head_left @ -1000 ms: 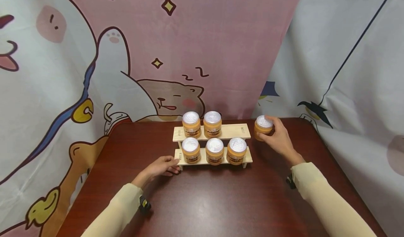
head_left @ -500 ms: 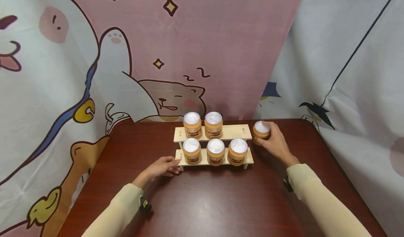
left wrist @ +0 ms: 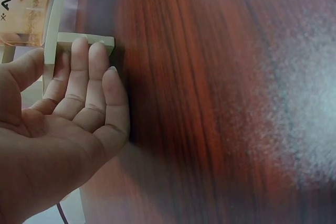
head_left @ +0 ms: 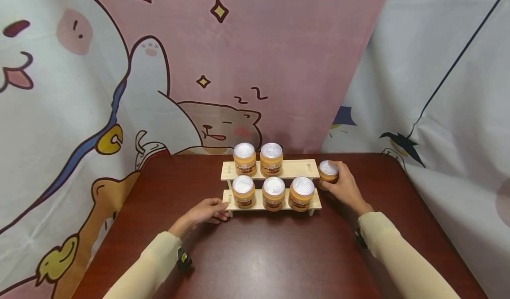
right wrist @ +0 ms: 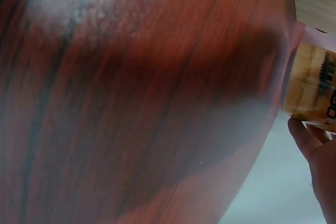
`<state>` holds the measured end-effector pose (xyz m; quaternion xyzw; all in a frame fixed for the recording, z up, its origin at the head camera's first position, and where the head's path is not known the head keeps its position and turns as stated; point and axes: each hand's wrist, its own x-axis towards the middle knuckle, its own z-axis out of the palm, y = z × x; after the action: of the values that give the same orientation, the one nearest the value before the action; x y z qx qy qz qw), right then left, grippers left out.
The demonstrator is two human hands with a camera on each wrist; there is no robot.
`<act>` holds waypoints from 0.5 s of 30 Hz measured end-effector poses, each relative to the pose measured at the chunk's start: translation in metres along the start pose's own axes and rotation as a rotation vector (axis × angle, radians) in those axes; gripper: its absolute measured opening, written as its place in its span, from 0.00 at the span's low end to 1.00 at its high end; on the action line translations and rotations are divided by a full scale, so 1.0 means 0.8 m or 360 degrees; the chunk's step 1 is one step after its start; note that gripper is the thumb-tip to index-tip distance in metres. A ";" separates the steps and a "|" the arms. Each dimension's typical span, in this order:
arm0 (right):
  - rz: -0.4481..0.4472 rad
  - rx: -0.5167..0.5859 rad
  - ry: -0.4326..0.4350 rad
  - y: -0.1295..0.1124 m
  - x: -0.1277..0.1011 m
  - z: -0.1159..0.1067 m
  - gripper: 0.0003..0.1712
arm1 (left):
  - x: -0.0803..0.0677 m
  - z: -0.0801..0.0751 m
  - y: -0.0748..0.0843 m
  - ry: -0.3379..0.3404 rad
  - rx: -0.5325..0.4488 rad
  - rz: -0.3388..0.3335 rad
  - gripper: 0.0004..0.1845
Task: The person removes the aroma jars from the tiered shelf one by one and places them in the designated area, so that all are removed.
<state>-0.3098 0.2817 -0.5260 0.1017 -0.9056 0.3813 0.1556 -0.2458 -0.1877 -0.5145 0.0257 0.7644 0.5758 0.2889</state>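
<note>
A two-tier wooden rack (head_left: 295, 168) bears several orange jars with clear ribbed lids. Two jars, one of them this jar (head_left: 272, 159), stand on the upper tier; three, including the middle jar (head_left: 273, 194), stand on the lower. My left hand (head_left: 208, 210) holds the lower board's left end, thumb on top and fingers below; in the left wrist view the fingers (left wrist: 79, 82) reach under the board beside its foot. At the rack's right end, my right hand (head_left: 344, 188) grips another jar (head_left: 328, 171) by its side. That jar also appears at the right wrist view's edge.
The rack stands near the back of a dark red wooden table (head_left: 255, 254). Behind it hangs a cartoon-printed cloth (head_left: 303, 69), and a pale cloth (head_left: 450, 113) hangs at the right.
My right hand has brought its jar down and slightly left, close to the rack's right end. The left hand keeps its place on the rack. The head view has shifted slightly.
</note>
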 end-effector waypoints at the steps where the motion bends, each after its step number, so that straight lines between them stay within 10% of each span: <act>1: -0.0004 0.0004 0.0006 0.000 0.000 0.001 0.41 | 0.000 0.000 0.000 -0.0002 0.0001 0.0000 0.17; 15: -0.0010 0.0025 0.0035 0.008 -0.002 0.011 0.40 | 0.000 -0.001 0.000 0.0001 0.0006 -0.0014 0.16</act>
<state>-0.3121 0.2796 -0.5369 0.1014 -0.9004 0.3891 0.1661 -0.2464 -0.1882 -0.5142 0.0226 0.7658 0.5730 0.2910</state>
